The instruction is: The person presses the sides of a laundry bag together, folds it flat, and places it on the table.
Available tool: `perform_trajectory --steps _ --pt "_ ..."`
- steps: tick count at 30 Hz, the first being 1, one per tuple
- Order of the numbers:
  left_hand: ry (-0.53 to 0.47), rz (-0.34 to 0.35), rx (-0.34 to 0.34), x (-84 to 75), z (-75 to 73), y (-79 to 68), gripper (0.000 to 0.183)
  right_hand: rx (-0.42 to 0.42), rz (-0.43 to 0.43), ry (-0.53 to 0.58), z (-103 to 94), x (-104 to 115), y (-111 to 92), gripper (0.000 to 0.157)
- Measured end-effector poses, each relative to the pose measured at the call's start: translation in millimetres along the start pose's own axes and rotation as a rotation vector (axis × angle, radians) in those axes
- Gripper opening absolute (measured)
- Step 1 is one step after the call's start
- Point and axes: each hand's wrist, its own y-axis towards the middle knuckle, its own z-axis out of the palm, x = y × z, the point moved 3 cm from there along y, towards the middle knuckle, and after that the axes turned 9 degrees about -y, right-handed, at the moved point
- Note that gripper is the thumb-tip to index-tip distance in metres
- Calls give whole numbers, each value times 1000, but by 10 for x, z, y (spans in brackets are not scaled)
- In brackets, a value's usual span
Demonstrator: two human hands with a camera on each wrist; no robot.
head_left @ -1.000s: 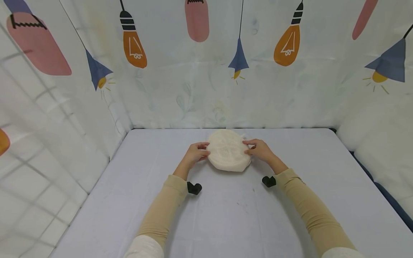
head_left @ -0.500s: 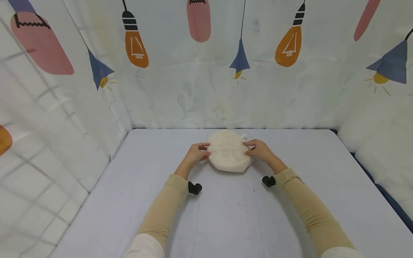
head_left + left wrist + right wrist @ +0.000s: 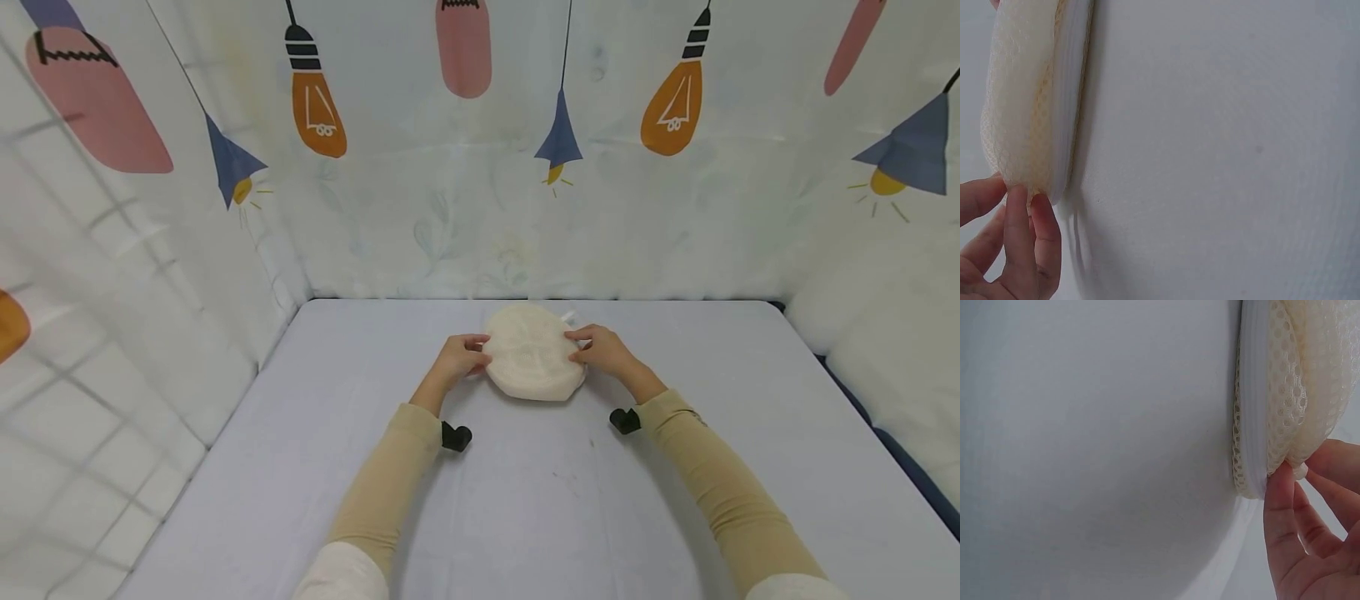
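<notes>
Head view | mesh bag [image 3: 531,354] near frame centre, contents indiscernible | left hand [image 3: 461,356] pinches left edge | right hand [image 3: 606,351] pinches right edge

A rounded, cream mesh bag [image 3: 528,354] with a white band along its side is laid near the table's [image 3: 517,500] far edge, its opposite sides pinched by the left hand [image 3: 457,358] and right hand [image 3: 606,352].
</notes>
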Motion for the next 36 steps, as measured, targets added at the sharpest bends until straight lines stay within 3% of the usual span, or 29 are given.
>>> perform_trajectory --steps 29,36 --pt "88 -60 -17 46 50 -12 46 42 30 26 63 -28 2 53" --pt "77 -46 -19 17 30 33 47 54 21 16 14 -15 41 53"
